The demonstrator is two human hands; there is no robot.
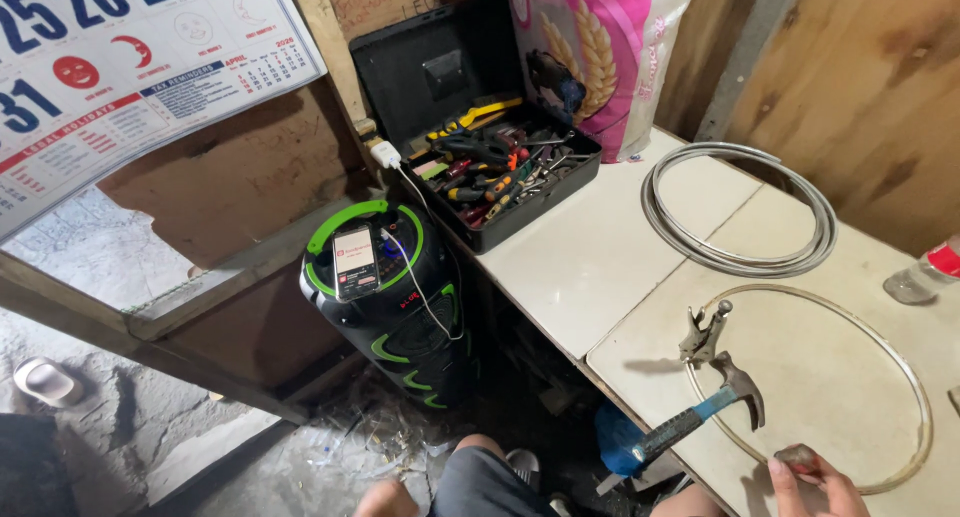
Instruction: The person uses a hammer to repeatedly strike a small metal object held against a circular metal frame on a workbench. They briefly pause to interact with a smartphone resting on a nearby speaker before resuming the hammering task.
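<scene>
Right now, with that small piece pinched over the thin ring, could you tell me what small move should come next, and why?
Probably set the small rusty piece, pinched in the hand, down by the thin ring. The hammer and pliers lie untouched close by, so the fingers would be free for either.

single view, worn on the person's head, looking steeply down and a little to the left. near field at lower right: the white tabletop [600, 257], seen at arm's reach, its far end running up to the wooden wall [860, 87]. left half drops past the table edge to the floor [150, 417]. the person's knees enter at the bottom edge. no second view to overlap.
</scene>
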